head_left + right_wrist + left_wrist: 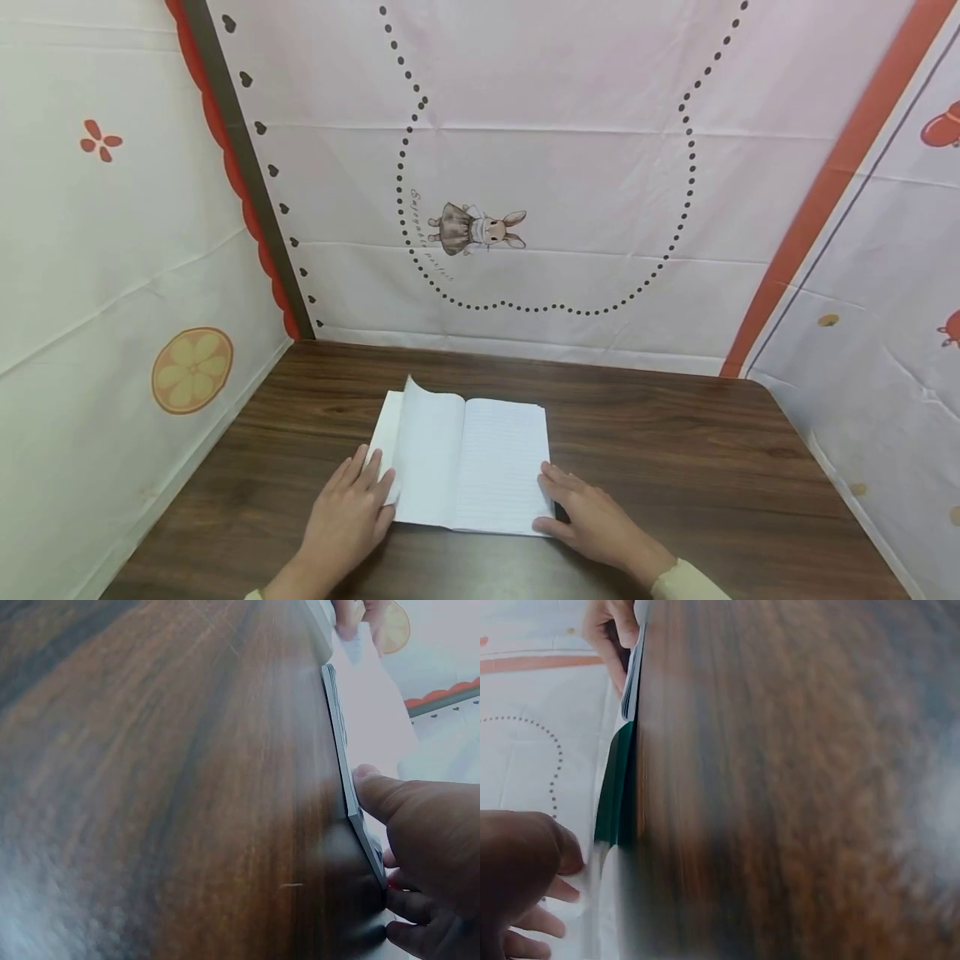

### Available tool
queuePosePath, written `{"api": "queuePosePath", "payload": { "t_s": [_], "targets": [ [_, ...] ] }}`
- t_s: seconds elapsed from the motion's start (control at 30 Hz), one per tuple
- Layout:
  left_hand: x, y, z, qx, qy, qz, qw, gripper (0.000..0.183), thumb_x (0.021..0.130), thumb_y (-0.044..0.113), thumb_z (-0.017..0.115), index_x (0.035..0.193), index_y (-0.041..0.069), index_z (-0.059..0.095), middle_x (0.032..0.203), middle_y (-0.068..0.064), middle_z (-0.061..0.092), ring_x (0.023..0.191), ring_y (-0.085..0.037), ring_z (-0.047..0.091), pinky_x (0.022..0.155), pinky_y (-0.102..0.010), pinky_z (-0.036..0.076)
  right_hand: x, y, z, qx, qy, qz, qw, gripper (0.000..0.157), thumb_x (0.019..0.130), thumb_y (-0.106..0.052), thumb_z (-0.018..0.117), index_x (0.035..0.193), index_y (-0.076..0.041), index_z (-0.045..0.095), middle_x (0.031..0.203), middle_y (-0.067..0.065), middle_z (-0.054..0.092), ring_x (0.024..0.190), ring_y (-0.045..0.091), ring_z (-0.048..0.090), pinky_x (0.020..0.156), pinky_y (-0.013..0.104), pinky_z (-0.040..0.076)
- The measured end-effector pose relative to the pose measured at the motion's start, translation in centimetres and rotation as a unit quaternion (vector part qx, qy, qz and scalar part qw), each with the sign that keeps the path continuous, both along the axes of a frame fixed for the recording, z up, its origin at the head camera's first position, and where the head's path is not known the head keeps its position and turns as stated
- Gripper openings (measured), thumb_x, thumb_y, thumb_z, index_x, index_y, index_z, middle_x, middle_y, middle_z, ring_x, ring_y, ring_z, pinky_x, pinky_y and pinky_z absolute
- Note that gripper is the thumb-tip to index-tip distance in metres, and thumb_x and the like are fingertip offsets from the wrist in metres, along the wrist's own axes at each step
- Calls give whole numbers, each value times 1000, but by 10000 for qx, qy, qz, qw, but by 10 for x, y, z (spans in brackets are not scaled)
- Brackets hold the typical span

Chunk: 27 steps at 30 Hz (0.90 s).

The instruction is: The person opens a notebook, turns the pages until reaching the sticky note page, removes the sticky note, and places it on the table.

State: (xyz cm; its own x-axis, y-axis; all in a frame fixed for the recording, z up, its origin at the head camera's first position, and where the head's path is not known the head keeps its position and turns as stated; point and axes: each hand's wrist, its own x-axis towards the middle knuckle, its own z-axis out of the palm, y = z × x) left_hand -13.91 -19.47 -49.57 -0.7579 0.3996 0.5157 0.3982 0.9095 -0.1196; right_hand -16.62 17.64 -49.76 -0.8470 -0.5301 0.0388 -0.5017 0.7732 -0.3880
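An open notebook (501,467) with white lined pages lies on the wooden table. One loose page (427,450) on its left side curls upward at the far corner. My left hand (348,508) rests at the notebook's left edge, fingers extended over the white sheet there. At the opposite edge my right hand (596,521) holds the notebook near its lower right corner. Its thumb (379,791) lies on the page, and the other fingers are at the edge. A dark green cover (615,784) shows under the pages in the left wrist view.
The brown wooden table (675,450) extends around the notebook. White patterned cloth (562,183) hangs behind it, with more cloth along the left and right sides.
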Motion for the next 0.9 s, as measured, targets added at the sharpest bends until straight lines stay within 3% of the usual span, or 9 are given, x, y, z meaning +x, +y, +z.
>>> {"api": "queuePosePath", "payload": {
  "t_s": [0.17,0.37,0.43,0.53,0.67,0.77,0.9],
  "targets": [
    [0,-2,-2,36,-446,416,9981,31,79,23,77,103,3,79,122,-25,70,122,-43,64,101,-54,53,0,-1,-1,45,-9,-33,10000,76,94,-59,63,141,1,59,154,17,50,137,39,52,107,58,46],
    [-4,-3,-5,100,-739,652,9951,66,79,27,79,129,-12,62,134,-33,60,127,-45,59,104,-55,51,-1,-1,-2,59,5,-66,10000,75,94,-59,64,140,0,60,154,17,50,136,39,53,107,58,46],
    [-8,-5,-6,151,-778,494,9956,68,79,24,79,136,-6,60,138,-33,57,128,-47,57,104,-56,50,-1,-1,-2,47,-2,-74,10000,75,93,-59,65,141,0,60,153,17,50,136,39,53,107,58,46],
    [-12,-9,-6,251,-1174,-97,9927,56,84,15,74,138,4,63,143,-32,54,131,-49,54,104,-58,50,-2,-1,-2,3,-39,-57,10000,74,94,-58,64,143,-3,59,154,16,50,137,39,52,108,59,45],
    [-15,-16,-2,509,-2213,-720,9712,42,94,8,65,136,8,66,147,-31,51,135,-52,48,106,-60,46,-3,1,-4,-82,-9,71,9999,65,96,-55,63,144,-11,59,154,16,50,138,40,51,108,61,45],
    [-16,-21,2,748,-2717,-821,9560,38,100,15,63,136,7,66,148,-31,49,136,-54,46,106,-63,45,-3,3,-5,-59,67,160,9998,60,98,-55,61,142,-14,62,154,16,49,140,38,49,108,60,45],
    [-19,-26,-1,914,-3006,-794,9460,43,102,31,63,138,8,65,150,-29,48,135,-53,48,103,-66,46,-4,6,-5,34,45,179,9998,59,98,-55,61,142,-14,63,156,13,48,142,33,47,110,57,44]
  ]
}}
